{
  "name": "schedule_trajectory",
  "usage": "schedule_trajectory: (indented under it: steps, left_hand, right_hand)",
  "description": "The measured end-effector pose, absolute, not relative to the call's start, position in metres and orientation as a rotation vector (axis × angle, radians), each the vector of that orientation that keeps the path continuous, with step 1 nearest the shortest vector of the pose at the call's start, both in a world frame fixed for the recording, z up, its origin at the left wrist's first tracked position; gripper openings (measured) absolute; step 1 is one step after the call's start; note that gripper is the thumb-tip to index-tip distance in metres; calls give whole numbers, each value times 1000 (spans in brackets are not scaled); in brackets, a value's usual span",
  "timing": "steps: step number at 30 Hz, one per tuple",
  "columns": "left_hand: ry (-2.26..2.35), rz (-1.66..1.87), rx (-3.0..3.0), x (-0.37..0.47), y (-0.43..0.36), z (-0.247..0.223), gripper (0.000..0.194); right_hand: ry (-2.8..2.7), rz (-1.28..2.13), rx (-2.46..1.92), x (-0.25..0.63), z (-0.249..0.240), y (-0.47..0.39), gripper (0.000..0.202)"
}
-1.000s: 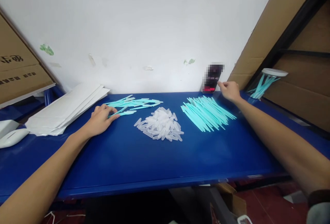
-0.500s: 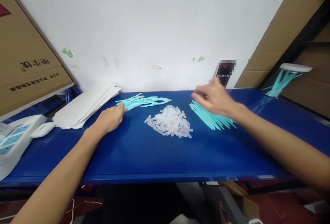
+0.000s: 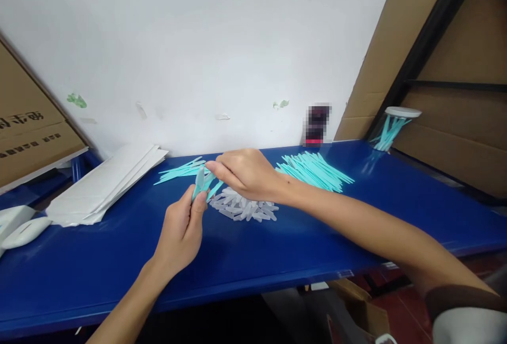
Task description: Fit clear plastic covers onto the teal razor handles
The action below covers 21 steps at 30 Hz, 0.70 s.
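Note:
My left hand (image 3: 184,225) is closed around a few slim turquoise sticks (image 3: 200,183) that look like eyebrow razors, their tips pointing up. My right hand (image 3: 249,175) reaches across to them, thumb and curled fingers pinching at the upper end of the bunch; its grip is partly hidden. Beneath and behind it lies a heap of small translucent caps (image 3: 245,209). A loose spread of turquoise sticks (image 3: 178,170) rests behind my left hand. A larger, mostly aligned pile of turquoise sticks (image 3: 317,172) is to the right of the caps.
White flat packets (image 3: 105,183) are stacked at the left of the blue table (image 3: 253,259), near a white power strip (image 3: 16,217) and a white mouse-like object (image 3: 27,233). A phone (image 3: 317,124) leans on the wall. A clear, white-rimmed container (image 3: 402,112) with turquoise sticks stands at the right.
My left hand has lifted several sticks from the left spread and come towards me. My right hand has moved left from over the right pile to meet it. The view has shifted right.

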<state>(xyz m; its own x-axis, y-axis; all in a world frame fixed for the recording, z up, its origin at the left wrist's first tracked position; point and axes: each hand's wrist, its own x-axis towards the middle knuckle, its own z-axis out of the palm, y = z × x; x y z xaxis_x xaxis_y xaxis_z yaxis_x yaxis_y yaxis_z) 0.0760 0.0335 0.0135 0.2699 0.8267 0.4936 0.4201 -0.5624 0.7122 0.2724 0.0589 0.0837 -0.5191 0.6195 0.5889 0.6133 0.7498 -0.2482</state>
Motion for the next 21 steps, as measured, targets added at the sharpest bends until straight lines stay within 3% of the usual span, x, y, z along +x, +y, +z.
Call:
schedule_trajectory:
  steps: [7, 11, 15, 21]
  left_hand:
    - [920, 1114, 1630, 88, 37, 14, 38]
    - [893, 1038, 1441, 93, 40, 17, 34]
    - [923, 1039, 1440, 95, 38, 20, 38]
    - [919, 1028, 1494, 92, 37, 17, 47]
  right_hand:
    - [-2177, 308, -1032, 255, 84, 59, 49]
    - [-2152, 294, -1069, 254, 80, 65, 49]
    - [-2107, 189, -983, 256, 74, 70, 46]
    - [-2118, 396, -887, 261, 72, 72, 44]
